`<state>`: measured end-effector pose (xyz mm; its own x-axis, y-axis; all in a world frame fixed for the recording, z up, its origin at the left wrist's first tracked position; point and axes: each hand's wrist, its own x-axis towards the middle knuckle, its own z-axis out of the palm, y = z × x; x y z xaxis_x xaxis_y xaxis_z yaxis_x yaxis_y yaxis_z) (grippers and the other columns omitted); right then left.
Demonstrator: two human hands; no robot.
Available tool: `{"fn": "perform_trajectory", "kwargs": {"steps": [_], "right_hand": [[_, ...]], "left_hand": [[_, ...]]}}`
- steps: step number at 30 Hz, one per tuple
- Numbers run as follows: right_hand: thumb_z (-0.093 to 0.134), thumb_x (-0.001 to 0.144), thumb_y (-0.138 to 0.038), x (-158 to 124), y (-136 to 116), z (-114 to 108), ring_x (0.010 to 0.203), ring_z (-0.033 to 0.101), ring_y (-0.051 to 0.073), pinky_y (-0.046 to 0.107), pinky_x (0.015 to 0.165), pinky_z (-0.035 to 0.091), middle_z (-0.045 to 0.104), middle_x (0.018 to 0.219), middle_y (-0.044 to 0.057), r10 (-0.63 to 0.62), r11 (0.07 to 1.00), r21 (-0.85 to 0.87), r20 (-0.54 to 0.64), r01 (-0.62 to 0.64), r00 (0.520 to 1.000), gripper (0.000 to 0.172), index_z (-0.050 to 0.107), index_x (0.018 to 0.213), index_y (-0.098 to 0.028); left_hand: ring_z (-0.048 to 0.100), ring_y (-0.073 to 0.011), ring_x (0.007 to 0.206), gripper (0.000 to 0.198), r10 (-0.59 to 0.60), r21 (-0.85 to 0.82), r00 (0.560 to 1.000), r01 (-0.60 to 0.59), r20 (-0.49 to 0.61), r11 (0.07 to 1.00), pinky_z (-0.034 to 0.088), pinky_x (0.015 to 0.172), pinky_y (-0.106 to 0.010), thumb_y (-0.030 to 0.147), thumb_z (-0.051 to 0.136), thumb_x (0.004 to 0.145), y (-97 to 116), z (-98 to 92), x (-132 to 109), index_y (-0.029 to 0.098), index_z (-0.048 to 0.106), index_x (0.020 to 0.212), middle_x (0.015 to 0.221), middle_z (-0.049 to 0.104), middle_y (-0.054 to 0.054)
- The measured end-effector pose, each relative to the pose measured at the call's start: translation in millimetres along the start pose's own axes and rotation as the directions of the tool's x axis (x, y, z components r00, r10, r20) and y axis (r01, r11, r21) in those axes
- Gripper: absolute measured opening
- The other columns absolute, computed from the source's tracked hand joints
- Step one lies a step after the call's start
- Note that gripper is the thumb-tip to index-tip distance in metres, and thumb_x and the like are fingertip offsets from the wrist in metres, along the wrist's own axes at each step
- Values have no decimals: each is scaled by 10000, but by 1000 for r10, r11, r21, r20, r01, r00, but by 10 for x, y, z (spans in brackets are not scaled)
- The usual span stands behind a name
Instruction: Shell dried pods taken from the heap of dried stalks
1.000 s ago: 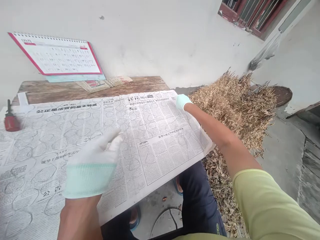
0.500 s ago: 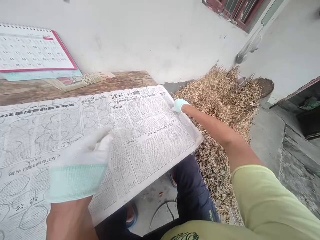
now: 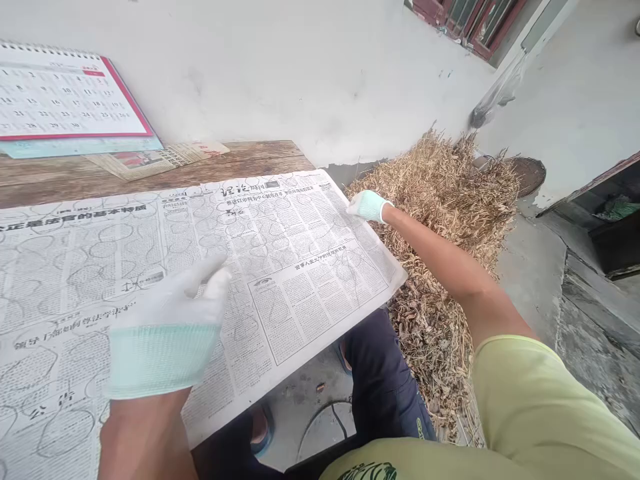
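Note:
A large newspaper (image 3: pixel 280 267) lies spread over a wooden table (image 3: pixel 250 159), its right part hanging past the table's edge above my knees. My left hand (image 3: pixel 170 320), in a white glove with a pale green cuff, hovers over the middle of the sheet with its fingers stretched forward and nothing in it. My right hand (image 3: pixel 367 205), gloved the same way, reaches out to the paper's far right edge and its fingers close on that edge.
A desk calendar (image 3: pixel 65 100) leans on the white wall at the back left, a folded printed sheet (image 3: pixel 155 159) beside it. A heap of dry straw and pods (image 3: pixel 445 200) lies on the concrete floor to the right. A dark step rises at far right.
The view swung right, so the red-handled tool at the left edge left the frame. My right hand slid along the paper's right edge. My left hand barely moved.

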<state>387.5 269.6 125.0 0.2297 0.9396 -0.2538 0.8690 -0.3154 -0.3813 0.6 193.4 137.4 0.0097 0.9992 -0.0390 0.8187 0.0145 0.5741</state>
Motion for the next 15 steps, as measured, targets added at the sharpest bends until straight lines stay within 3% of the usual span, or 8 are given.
{"fn": "perform_trajectory", "kwargs": {"steps": [3,6,8,11,13,15], "right_hand": [[607,955,-168,-114,-57,-96,496,569,118,262,579,519,638,565,19,-34,997,65,-64,39,997,305,685,662,-137],[607,948,-178,-289,-180,-135,530,623,111,232,547,527,711,647,25,-60,975,206,-119,84,991,207,700,765,-151],[644,926,-169,-452,-290,-108,573,668,118,228,525,533,755,726,55,-77,884,447,-150,136,986,139,695,798,-152],[687,923,-230,-750,-487,17,612,698,112,228,558,562,781,793,65,-145,705,670,-184,232,972,137,679,801,-168],[716,909,-294,-957,-634,154,642,711,111,226,567,558,797,845,71,-205,616,729,-215,297,955,156,701,818,-168],[696,908,-332,-1138,-789,335,611,691,106,232,563,547,787,803,58,-209,546,771,-251,326,945,200,707,791,-171]], "left_hand": [[658,-329,1317,503,59,-44,997,-57,42,997,431,1206,-514,531,485,1018,6,45,-24,327,706,1421,1395,748,-22],[618,-341,1385,487,95,-133,989,-80,116,988,429,1211,-525,550,498,1008,25,132,-87,336,739,1374,1417,738,-12],[626,-350,1380,459,156,-219,970,-113,188,969,454,1194,-516,572,528,980,78,212,-157,344,792,1279,1378,759,-5],[689,-360,1293,407,293,-400,912,-164,287,902,509,1134,-493,576,588,936,203,340,-265,338,839,1151,1260,810,-25],[731,-342,1214,431,308,-527,901,-109,306,843,532,1102,-477,569,595,934,276,412,-306,312,822,1196,1167,833,-50],[759,-319,1132,510,269,-629,921,-34,283,776,532,1091,-478,588,581,946,313,461,-314,277,777,1299,1056,844,-61]]}}
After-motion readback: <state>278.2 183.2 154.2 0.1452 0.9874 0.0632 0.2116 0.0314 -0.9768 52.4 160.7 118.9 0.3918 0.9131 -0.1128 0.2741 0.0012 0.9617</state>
